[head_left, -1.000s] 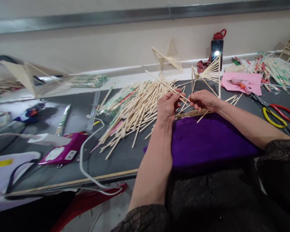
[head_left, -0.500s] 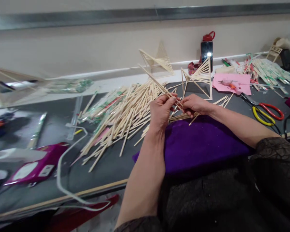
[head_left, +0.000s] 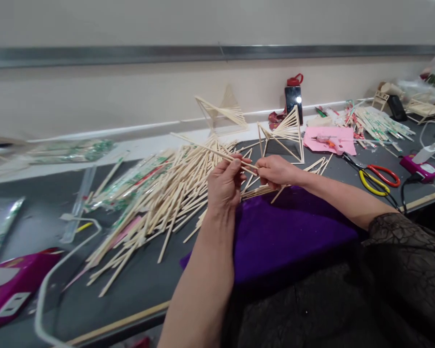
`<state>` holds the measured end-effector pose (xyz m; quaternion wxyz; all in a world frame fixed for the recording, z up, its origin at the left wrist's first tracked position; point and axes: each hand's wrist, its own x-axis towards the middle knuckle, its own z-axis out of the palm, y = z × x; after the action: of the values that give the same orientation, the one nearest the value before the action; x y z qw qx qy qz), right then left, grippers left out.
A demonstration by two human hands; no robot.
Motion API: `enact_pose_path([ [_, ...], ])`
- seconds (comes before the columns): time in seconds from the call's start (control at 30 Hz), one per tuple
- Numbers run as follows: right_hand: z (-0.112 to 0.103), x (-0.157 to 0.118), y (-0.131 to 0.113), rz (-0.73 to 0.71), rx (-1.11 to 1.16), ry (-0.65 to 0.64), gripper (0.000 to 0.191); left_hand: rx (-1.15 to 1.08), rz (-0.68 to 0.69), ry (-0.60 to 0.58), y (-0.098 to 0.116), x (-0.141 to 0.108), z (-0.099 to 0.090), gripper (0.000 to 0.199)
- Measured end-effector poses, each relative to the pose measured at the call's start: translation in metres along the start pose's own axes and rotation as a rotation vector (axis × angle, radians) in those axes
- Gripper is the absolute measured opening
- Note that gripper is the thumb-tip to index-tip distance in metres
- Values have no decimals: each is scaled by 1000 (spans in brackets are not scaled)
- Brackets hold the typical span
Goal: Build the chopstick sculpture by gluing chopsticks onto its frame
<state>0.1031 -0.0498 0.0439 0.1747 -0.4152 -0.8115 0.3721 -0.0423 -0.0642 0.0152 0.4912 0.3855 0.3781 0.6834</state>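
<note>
A magenta power strip (head_left: 25,285) is lying at the far left of the dark tabletop (head_left: 141,275). Next, a heap of loose wooden sticks (head_left: 166,203) is spreading toward the left hand (head_left: 226,186), which is pinching thin wooden sticks (head_left: 199,145) above the edge of a purple cloth (head_left: 275,237). The right hand (head_left: 277,171) is pinching their lower ends, just beside the left. Behind it, a twisted stick frame (head_left: 284,140) is standing. Farther right, a glue gun (head_left: 326,140) is resting on a pink sheet (head_left: 344,133), with red-and-yellow-handled pliers (head_left: 379,175) lying nearby.

Held sticks (head_left: 210,150) — matt wood; purple cloth (head_left: 293,232) — soft-looking (wall rail (head_left: 130,56): greyish metal).
</note>
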Motion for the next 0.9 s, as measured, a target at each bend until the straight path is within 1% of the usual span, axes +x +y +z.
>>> enact_pose_path([
  [0.07,-1,-1,1,-5,304,-30,31,-67,-23,30,3,1,0,17],
  [0.1,0,-1,1,-10,409,-22,30,-85,-31,45,4,1,0,15],
  [0.13,0,-1,2,-11,480,-7,29,-96,-40,60,5,2,0,13],
  [0.2,2,-1,3,-9,524,36,26,-98,-60,86,6,2,-1,11],
  [0.23,3,0,4,-11,493,57,25,-93,-73,98,6,2,-1,11],
  [0.3,5,1,5,-33,312,102,25,-77,-104,125,4,2,0,12],
  [0.43,8,3,7,-97,-281,232,22,-39,-152,191,0,1,2,12],
  [0.5,9,2,7,-89,-471,256,23,-28,-157,208,-2,0,4,13],
  [0.57,9,1,7,-48,-563,260,26,-22,-158,204,-4,-2,5,15],
  [0.7,11,-1,8,18,-627,273,29,-18,-172,168,-7,-3,6,18],
  [0.9,14,-2,11,26,-671,272,31,-27,-192,167,-11,-4,6,14],
])
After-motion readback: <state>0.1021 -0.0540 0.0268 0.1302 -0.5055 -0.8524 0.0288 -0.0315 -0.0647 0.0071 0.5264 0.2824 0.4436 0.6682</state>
